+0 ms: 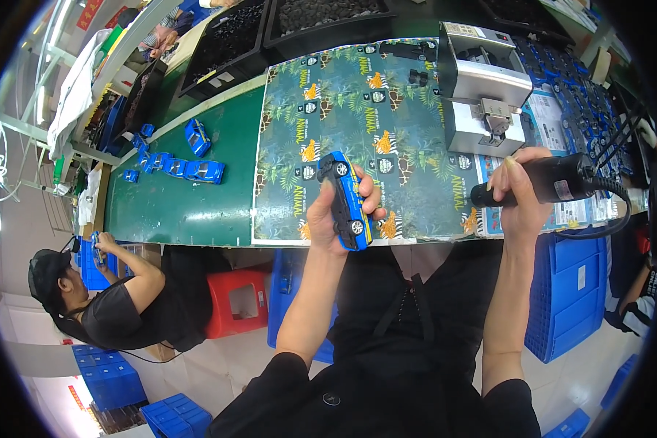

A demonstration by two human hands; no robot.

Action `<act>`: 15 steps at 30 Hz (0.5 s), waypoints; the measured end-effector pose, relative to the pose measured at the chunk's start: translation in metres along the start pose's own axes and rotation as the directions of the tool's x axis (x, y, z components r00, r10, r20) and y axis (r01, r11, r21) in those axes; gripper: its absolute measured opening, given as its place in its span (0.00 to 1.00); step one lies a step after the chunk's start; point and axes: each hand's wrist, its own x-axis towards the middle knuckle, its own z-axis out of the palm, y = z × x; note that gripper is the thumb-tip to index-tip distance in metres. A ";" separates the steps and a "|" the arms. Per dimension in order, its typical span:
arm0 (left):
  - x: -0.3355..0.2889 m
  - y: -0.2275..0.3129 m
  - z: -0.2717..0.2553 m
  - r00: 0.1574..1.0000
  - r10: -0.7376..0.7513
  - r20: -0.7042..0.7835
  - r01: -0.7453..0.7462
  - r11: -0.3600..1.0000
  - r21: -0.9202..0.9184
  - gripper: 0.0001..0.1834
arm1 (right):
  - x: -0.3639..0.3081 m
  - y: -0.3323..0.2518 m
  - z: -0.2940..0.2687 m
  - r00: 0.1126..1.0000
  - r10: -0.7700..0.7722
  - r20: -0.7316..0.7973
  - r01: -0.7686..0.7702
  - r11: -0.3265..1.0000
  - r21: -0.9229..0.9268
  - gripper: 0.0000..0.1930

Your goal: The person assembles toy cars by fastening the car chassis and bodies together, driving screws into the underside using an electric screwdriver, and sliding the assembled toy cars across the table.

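My left hand is closed around a blue toy car, which is tilted on its side so that its black underside and wheels show. This hand is above the front edge of a patterned sheet printed with animals and leaves. Over to the right, the fingers of my right hand wrap round a black electric screwdriver. The tool lies nearly level, its dark tip end toward the left and its cord at the right. A gap separates the tool from the car.
A silver metal machine stands beyond my right hand. Several blue toy cars sit on the green table at left. Black bins of small dark parts line the back. Car parts crowd the right. A co-worker sits at left.
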 end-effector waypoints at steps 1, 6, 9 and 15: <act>0.000 0.000 0.003 1.000 -0.001 0.004 0.001 1.000 0.009 0.25 | 0.000 0.000 0.000 1.000 0.004 -0.004 -0.004 1.000 -0.002 0.10; -0.004 -0.001 0.011 0.994 0.041 -0.103 -0.014 0.969 0.245 0.27 | 0.000 0.001 -0.002 1.000 -0.006 0.000 0.006 1.000 0.009 0.11; -0.007 0.002 0.015 0.973 0.128 -0.190 0.003 0.822 0.569 0.23 | 0.000 0.002 -0.002 1.000 -0.001 -0.003 0.001 1.000 0.004 0.11; -0.009 0.001 0.029 0.948 0.184 -0.260 0.046 0.727 0.685 0.17 | -0.001 0.002 -0.003 1.000 0.004 -0.005 -0.004 1.000 0.010 0.11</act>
